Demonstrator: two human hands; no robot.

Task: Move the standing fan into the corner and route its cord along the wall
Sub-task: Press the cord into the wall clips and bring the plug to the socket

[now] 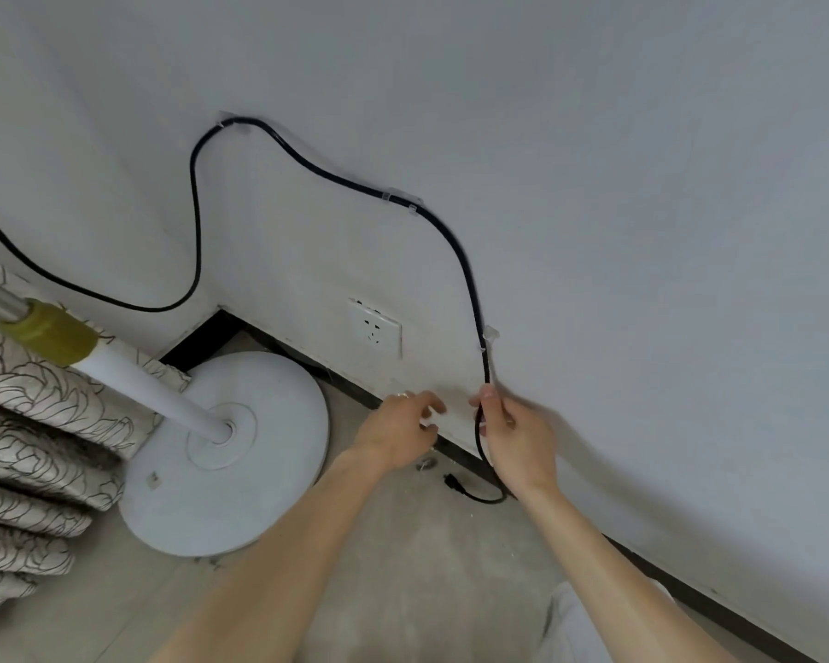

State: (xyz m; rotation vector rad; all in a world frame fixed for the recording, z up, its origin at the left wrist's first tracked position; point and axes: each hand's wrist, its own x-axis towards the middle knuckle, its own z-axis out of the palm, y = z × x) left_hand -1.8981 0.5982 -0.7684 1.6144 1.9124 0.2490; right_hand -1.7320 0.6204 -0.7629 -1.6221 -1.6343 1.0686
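The standing fan's round white base (221, 461) sits on the floor in the corner, its white pole (149, 385) leaning up to the left with yellow tape around it. The black cord (336, 177) runs along the wall through three clear clips (403, 201). My right hand (513, 433) is closed on the cord just below the lowest clip (489, 334). The cord's plug (453, 483) lies on the floor by the skirting. My left hand (403, 430) hovers near the wall with fingers curled apart; whether it holds something small I cannot tell.
A white wall socket (376, 327) is set low on the wall between fan and hands. A patterned curtain (34, 423) hangs at the left behind the pole. Dark skirting (690, 586) lines the wall's foot. Bare concrete floor (403, 567) lies beneath my arms.
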